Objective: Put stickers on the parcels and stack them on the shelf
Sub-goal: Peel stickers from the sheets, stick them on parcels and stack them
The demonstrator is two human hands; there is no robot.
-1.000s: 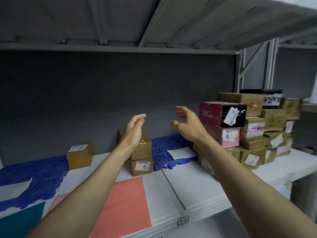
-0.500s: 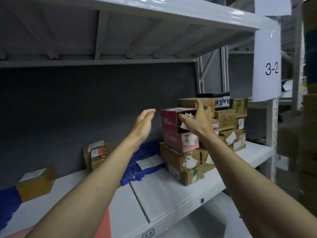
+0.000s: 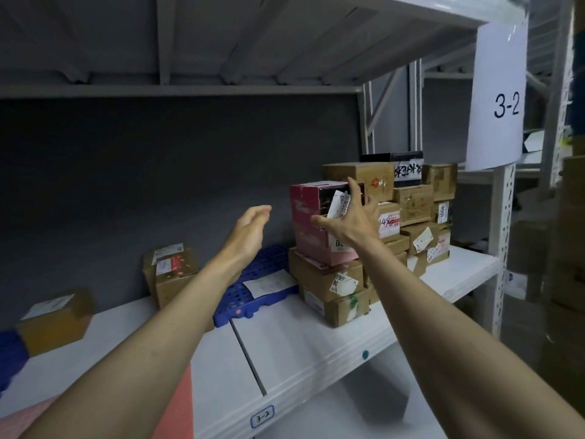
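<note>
Now the pink parcel (image 3: 311, 223) is being touched by the right hand (image 3: 351, 221), fingers spread; left hand (image 3: 250, 228) open. The stack could be toppled.

1. Two bare forearms enter the head view from the bottom edge; no sleeve, cuff or glove shows anywhere along either one.
2. The left hand (image 3: 250, 231) is bare: no ring, watch, strap or bracelet shows at its wrist or fingers.
3. The right hand (image 3: 351, 221) is likewise bare, with no jewellery, tape or covering on the back of the hand or the wrist.
4. Fingernails are too small and blurred to judge.
5. No clothing shows in the frame; upper arms, shoulders and torso lie outside the view.
</note>
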